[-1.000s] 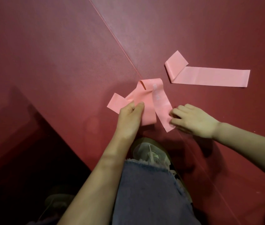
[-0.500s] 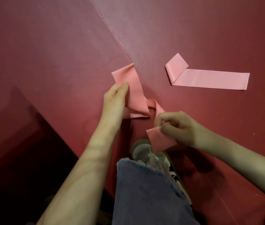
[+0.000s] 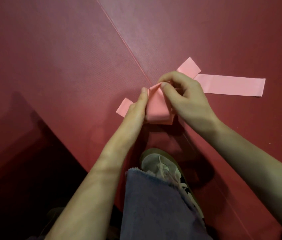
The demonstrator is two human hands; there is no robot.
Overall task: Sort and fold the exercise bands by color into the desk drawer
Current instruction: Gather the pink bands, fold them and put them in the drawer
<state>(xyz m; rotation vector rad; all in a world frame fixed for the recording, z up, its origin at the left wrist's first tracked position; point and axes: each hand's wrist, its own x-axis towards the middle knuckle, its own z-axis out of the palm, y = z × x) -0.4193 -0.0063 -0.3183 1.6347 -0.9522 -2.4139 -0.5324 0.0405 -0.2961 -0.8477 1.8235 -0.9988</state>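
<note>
A pink exercise band [image 3: 157, 108] is bunched into folded layers between both hands, just above the red floor mat [image 3: 67, 66]. My left hand [image 3: 136, 110] holds its left side, thumb along the fold, and one loose end sticks out to the left. My right hand [image 3: 183, 97] pinches the top of the fold with curled fingers. A second pink band [image 3: 230, 84] lies flat on the mat to the right, one end folded back, partly hidden by my right hand.
A seam [image 3: 124, 42] runs diagonally across the mat. My shoe [image 3: 161, 167] and a denim trouser leg [image 3: 154, 208] are below the hands. A dark area [image 3: 15, 187] lies beyond the mat's edge at the lower left.
Both hands came together and gathered the spread-out band into a compact fold. My right hand rose from near my shoe up to the top of the fold.
</note>
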